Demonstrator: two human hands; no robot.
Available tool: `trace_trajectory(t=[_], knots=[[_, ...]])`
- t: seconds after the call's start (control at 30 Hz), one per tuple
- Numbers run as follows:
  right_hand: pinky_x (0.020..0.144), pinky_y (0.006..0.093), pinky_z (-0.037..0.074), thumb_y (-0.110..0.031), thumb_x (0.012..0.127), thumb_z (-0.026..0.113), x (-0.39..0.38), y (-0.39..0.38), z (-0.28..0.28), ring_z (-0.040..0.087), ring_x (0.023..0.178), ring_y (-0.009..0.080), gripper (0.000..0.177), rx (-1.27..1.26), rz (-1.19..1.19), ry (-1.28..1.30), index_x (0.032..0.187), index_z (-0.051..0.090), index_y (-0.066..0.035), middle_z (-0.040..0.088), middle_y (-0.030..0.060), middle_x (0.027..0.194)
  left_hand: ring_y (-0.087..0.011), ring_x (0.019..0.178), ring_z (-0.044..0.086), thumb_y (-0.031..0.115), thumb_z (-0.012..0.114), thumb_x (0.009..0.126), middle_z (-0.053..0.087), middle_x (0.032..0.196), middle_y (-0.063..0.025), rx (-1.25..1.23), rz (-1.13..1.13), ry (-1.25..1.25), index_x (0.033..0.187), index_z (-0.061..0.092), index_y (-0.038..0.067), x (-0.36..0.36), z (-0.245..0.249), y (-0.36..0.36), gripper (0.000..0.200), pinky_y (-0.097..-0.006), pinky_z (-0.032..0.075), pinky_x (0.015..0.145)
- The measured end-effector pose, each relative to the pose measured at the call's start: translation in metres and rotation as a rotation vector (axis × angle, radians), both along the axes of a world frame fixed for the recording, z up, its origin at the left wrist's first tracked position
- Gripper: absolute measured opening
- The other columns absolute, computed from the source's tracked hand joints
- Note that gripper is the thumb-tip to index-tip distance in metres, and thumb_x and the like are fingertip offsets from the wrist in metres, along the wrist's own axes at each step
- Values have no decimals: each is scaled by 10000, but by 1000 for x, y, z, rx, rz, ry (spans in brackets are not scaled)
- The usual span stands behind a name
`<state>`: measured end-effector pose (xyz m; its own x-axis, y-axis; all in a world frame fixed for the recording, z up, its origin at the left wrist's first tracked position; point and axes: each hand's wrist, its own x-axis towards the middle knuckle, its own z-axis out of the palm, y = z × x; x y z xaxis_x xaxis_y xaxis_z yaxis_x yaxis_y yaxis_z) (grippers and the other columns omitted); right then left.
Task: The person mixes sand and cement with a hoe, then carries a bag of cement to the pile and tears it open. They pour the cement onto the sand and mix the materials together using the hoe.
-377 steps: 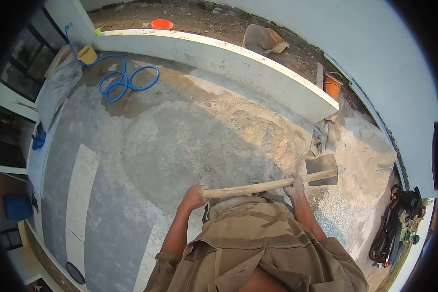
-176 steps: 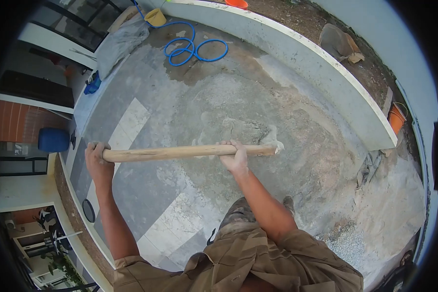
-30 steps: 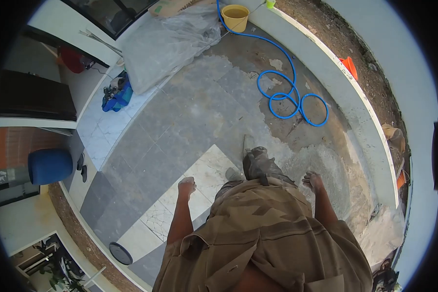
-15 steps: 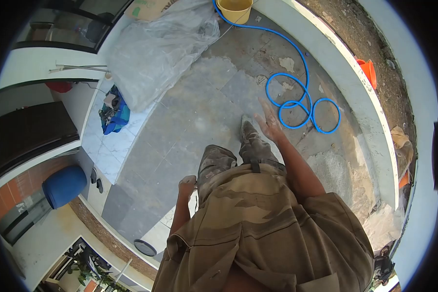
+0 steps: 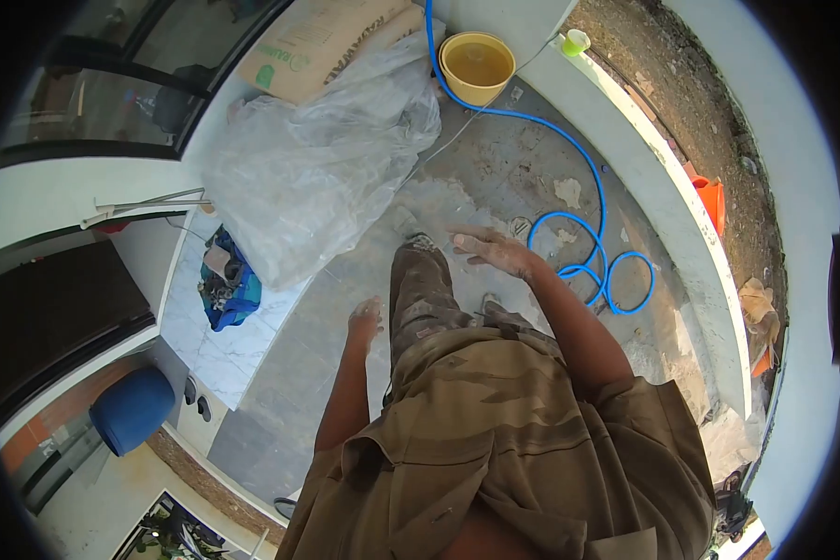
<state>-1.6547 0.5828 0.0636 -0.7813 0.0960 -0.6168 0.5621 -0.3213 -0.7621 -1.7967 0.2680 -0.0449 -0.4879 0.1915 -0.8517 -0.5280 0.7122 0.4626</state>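
Our right hand [image 5: 495, 250] is stretched forward over the floor [image 5: 280, 373], palm down, fingers spread wide and flat, holding nothing. Our left hand [image 5: 365, 320] hangs beside the trouser leg [image 5: 418, 289] with its fingers loosely bent, neither flat nor a fist, and it too is empty. Both hands are pale with dust.

In the head view we count one blue hose [image 5: 595, 201], the thing nearest our right hand. It is thin, bright blue and glossy. It bends round the side of the one yellow bucket [image 5: 477, 67] at the far end of the floor, and whether it goes into the bucket we cannot tell. It then runs along the foot of the low white wall [image 5: 667, 219] and ends in two loops just beyond our right fingertips, near them but not touching.

The bucket holds cloudy yellowish water. One small green cup [image 5: 576, 41] stands on the wall's far end. One orange bucket [image 5: 711, 201] sits on the bare earth past the wall.

At the floor's far left corner one printed sack [image 5: 322, 47] lies partly under one crumpled clear plastic sheet [image 5: 317, 177]. Near the sheet's lower edge is one blue bag [image 5: 226, 289], and at the near left edge one blue barrel [image 5: 133, 408].
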Motion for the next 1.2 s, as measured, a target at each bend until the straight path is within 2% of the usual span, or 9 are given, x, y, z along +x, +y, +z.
trace_trajectory(t=[0.07,0.2,0.53,0.63,0.8,0.87,0.93,1.07,1.2], knots=[[969,379,396,-524,811,573,-79,65,12,493,1169,298,679,742,-73,166,1296,459,-62,511,205,1249,-253,925,599,394,549,855,622,1040,-167,151,-501,540,1089,595,18,-90,-63,59,445,-335,468,798],[964,355,398,-497,820,583,-189,161,40,518,1141,297,655,755,-264,183,1288,466,-54,558,192,1189,-292,946,587,363,524,881,621,1024,-172,196,-412,399,1082,604,77,-180,46,198,358,-338,439,834],[1001,396,351,-380,866,564,-281,41,-250,456,1184,347,503,468,-398,425,1269,476,-92,500,184,1259,-356,1134,495,423,552,850,525,1194,-251,-194,-410,-17,1210,516,1,-77,-139,93,556,-398,391,944],[1069,414,248,-450,930,393,-93,-143,-457,358,1277,337,570,701,339,-89,1354,368,-70,367,200,1376,-341,1182,456,452,513,867,489,1254,-232,-175,-390,-2,1257,477,5,-82,-146,95,595,-388,369,971],[1015,384,329,-466,931,357,-157,-94,-424,442,1200,333,608,-201,-331,-782,1355,347,-31,392,226,1348,-292,1216,429,459,383,923,483,1268,-179,-792,199,-86,1306,417,-2,-107,-248,74,600,-374,338,999],[977,379,373,-462,923,383,-198,-85,-428,497,1139,340,590,-205,-37,-503,1348,367,-53,416,225,1329,-289,1253,388,439,359,930,416,1332,-197,-265,-170,-527,1337,378,-1,-91,-273,116,599,-363,289,1036],[989,376,352,-423,936,370,-200,-74,-426,484,1159,334,543,-379,-135,-63,1333,396,-53,454,221,1301,-290,1288,342,464,421,900,350,1394,-199,479,673,-776,1359,345,-1,-135,-245,161,657,-354,233,1064],[998,357,334,-338,931,389,-97,-108,-481,477,1176,300,499,597,147,12,1315,414,-20,500,202,1264,-282,1291,347,482,456,897,382,1390,-156,-58,-443,-420,1363,362,20,-90,-234,107,663,-347,253,1055],[1020,435,307,-337,853,496,-42,-78,-469,438,1192,360,574,379,532,-442,1323,388,-25,456,231,1283,-279,1145,489,486,457,897,481,1289,-199,-385,-410,-821,1285,485,47,-12,-225,-76,587,-396,426,865]])
